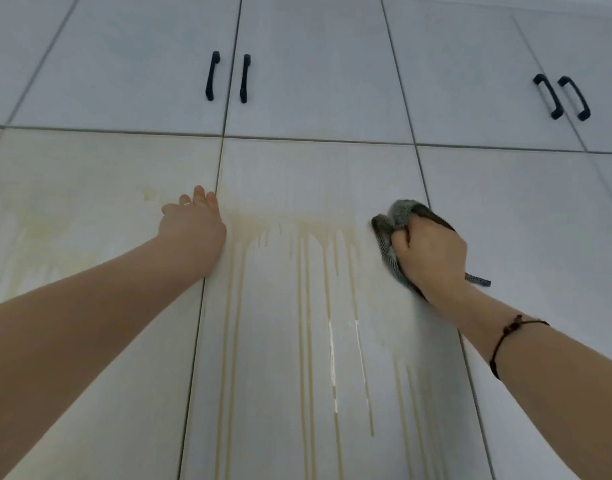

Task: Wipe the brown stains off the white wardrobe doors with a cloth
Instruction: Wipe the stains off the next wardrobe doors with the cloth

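Fingers [401, 239] of the right hand [430, 258] curled tight round a bunched grey cloth [401, 211] pressed to the white wardrobe door [332, 168] beside the brown drips [308, 223] (left hand [193, 226] braced flat, holding nothing), where firm top-down strokes looked wisest.

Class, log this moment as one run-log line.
left hand: rests on left door | right hand: grips cloth against middle door | brown drips: unwiped

White wardrobe doors [315, 81] with brown drip stains [302, 237], grey cloth [399, 211], black handles [211, 76].
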The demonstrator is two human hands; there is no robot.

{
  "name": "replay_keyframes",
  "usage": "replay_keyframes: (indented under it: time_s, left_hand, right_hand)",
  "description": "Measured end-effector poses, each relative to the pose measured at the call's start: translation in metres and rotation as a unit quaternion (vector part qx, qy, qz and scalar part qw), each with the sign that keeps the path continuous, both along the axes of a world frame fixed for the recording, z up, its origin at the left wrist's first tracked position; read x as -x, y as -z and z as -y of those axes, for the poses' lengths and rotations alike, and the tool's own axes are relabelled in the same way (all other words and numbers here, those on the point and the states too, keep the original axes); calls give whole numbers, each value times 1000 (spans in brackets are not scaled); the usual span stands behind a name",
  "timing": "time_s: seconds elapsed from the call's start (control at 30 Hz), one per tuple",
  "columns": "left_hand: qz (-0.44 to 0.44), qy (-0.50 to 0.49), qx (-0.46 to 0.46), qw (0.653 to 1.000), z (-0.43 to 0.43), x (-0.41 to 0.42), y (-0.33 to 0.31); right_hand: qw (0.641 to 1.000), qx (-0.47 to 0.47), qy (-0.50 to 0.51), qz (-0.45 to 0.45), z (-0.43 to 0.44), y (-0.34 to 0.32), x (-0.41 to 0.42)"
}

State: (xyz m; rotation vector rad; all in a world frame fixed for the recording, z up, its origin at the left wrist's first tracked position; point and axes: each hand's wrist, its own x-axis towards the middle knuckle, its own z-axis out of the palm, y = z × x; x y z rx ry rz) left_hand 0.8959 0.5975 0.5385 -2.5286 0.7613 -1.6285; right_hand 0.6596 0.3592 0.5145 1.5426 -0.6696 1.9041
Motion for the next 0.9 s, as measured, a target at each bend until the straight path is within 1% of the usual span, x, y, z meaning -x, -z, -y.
replay_keyframes:
  time_s: [0.03,0.1,0.2,0.27,0.37,0.43,0.53,0.63,0.7,0.77,0.8,0.9]
  left_hand:
    - [11,2,1,1000,1,-2,0]
    - [24,1,1,1000,4,-5,0]
    - [28,4,18,999,10,-10,4]
    - [21,26,38,999,12,-14,8]
    - [11,62,61,996,10,-18,11]
    - [7,76,64,995,9,-19,13]
    - [17,83,72,994,8,-23,14]
    - [17,86,74,993,10,-22,14]
    - [18,80,81,993,13,-22,14]
    - [26,74,80,994,15,-22,14]
    - [30,71,79,994,15,-23,14]
    - [37,61,78,994,16,-27,12]
  right_hand:
    - [999,-21,-1,35,2,-16,-2]
    - [997,-31,4,71,-2,-43,-9]
    - [995,-25,10,91,-15,-70,-30]
    - [996,-18,27,85,-25,-77,-46]
    - [999,-4,32,33,-39,-69,-61]
    - [1000,13,15,-6,-43,-47,-62]
    - [994,69,-13,-82,-46,8,-59]
    - [968,156,-19,-198,-45,66,-53]
    - [952,179,-10,-249,-42,73,-50]
    - [957,178,3,-227,-41,50,-52]
    - [967,169,5,-191,-40,32,-54]
    - [995,91,-20,-45,-40,-30,-63]
